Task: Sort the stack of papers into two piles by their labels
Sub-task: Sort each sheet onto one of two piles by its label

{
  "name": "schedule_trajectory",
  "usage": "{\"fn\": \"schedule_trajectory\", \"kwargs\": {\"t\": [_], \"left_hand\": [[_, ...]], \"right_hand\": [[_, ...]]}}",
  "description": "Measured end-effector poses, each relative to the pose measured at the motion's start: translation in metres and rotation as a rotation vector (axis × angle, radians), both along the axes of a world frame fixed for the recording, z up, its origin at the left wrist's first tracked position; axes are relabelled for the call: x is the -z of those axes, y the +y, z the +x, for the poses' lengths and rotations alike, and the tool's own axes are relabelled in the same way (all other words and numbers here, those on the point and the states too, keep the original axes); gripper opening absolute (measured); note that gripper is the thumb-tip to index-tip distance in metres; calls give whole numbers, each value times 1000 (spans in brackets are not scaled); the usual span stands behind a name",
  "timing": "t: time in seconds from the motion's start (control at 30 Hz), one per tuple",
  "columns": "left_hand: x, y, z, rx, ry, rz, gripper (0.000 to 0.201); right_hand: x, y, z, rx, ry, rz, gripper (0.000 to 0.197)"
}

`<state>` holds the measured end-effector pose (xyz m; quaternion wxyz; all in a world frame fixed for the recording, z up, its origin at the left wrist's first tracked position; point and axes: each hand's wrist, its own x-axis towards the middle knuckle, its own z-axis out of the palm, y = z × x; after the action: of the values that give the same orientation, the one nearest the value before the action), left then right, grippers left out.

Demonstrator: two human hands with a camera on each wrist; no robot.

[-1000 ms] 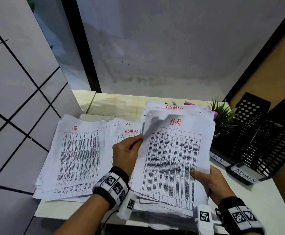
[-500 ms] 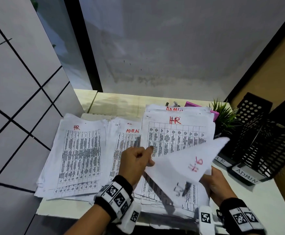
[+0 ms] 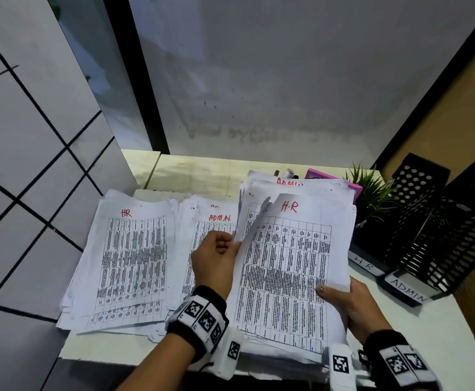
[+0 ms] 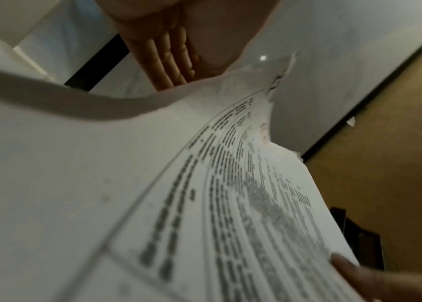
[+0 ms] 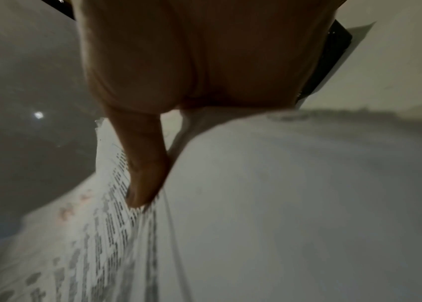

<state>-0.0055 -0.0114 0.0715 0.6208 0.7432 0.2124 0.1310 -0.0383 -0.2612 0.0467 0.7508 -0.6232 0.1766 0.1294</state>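
Three lots of printed papers lie on the table. An HR pile [image 3: 131, 263] is at the left and an ADMIN pile [image 3: 199, 235] in the middle. The unsorted stack [image 3: 301, 187] is at the right. Its top sheet, marked H.R in red [image 3: 287, 263], is raised off the stack. My left hand [image 3: 230, 245] pinches the sheet's left edge, fingers [image 4: 173, 61] curled behind the paper [image 4: 230, 204]. My right hand [image 3: 343, 297] holds the lower right edge, with its thumb [image 5: 145, 173] pressed on the printed face [image 5: 101, 235]. The sheets under it are mostly hidden.
Two black mesh file holders stand at the right, one labelled HR [image 3: 416, 210], the other ADMIN [image 3: 467, 249]. A small green plant [image 3: 371, 193] and a pink item [image 3: 323, 176] sit behind the stack. A tiled wall closes the left side. The table's front edge runs below my wrists.
Half a second ago a sheet was bent over to the right, showing its back. Now the H.R sheet faces up again, held between both hands, and the left hand sits slightly higher.
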Motion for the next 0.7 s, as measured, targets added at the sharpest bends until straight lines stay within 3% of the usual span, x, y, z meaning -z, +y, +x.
{"fn": "schedule_trajectory", "kwargs": {"t": [0.07,0.13,0.17,0.27,0.37,0.47,0.57,0.63,0.7], "left_hand": [[2,0,-4,31,-44,58,11],[6,1,-9,90,-134,189,17],[9,1,-12,117,-198,255,21],[18,2,-20,168,-365,313,37],[19,1,-26,256,-448,304,39],[13,3,-32,350,-400,206,17],[4,10,-42,469,-297,169,47],[1,13,-45,563,-233,101,25],[6,14,-45,604,-193,102,36]], "right_hand": [[0,-1,0,19,13,3,17],[-2,1,0,22,14,18,20],[-3,2,0,18,2,19,28],[-3,1,1,23,-5,-13,88],[0,-2,3,37,-5,14,104],[-1,-3,2,35,0,30,106],[-3,-2,0,21,-5,10,104],[-4,-1,-1,20,-9,13,89],[-7,1,-2,36,-9,46,70]]}}
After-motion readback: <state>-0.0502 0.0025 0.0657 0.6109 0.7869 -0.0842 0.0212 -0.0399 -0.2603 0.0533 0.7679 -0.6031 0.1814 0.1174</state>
